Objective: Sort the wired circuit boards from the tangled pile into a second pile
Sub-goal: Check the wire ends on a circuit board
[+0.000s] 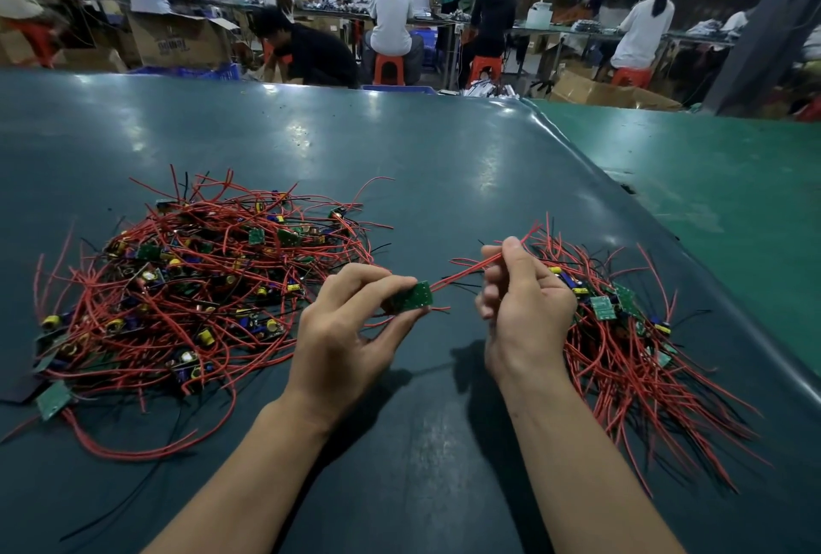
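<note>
Circuit board (411,297), small and green, is held above the table (444,180) between the two piles, pinched by the left hand (351,322), while the right hand (524,309) grips its red lead (466,273). Loose strands from the tangled pile (177,287) reach close to the left hand; a snagged wire could drag other boards along or strain the solder joint. The second pile (631,331) lies just beside the right hand. No bins or trays are on the table; both heaps lie bare on it.
</note>
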A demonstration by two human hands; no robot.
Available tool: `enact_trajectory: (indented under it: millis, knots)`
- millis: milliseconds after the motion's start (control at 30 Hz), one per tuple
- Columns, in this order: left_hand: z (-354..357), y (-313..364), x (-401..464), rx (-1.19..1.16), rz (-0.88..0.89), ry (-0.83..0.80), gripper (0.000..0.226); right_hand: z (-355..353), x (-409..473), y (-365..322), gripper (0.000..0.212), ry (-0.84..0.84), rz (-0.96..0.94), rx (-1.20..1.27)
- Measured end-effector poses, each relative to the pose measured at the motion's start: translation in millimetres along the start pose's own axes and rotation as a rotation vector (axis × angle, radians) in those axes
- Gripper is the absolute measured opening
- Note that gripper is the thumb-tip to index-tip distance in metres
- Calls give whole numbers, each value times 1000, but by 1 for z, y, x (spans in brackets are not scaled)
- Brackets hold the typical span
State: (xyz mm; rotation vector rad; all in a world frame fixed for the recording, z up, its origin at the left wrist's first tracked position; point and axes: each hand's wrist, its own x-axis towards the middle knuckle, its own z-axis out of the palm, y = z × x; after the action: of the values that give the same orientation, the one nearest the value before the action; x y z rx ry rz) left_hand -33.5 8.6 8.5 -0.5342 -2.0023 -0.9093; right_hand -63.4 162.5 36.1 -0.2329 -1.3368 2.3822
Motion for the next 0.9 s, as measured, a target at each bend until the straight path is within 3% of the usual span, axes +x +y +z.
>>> enact_trajectory:
  millis: [433, 633, 700, 800, 833, 900]
  knots:
    - [-4, 2, -5, -3, 44, 54, 26, 2, 0, -12, 34, 125, 73, 183]
    - [-9, 1, -3, 39, -20, 230, 25, -6, 4, -17, 32, 127, 173, 216]
    - [-9, -1, -1, 58, -32, 269, 26, -7, -3, -13, 20, -41, 244, 19]
    - [-8, -4, -3, 49, -27, 207, 25, -1, -26, -1, 10, -587, 348, -310]
    - [-8, -5, -3, 39, -11, 163, 25, 2, -33, 3, 17, -708, 350, -350]
    - [-9, -7, -3, 33, 43, 92, 26, 3, -39, 10, 28, -750, 271, -360]
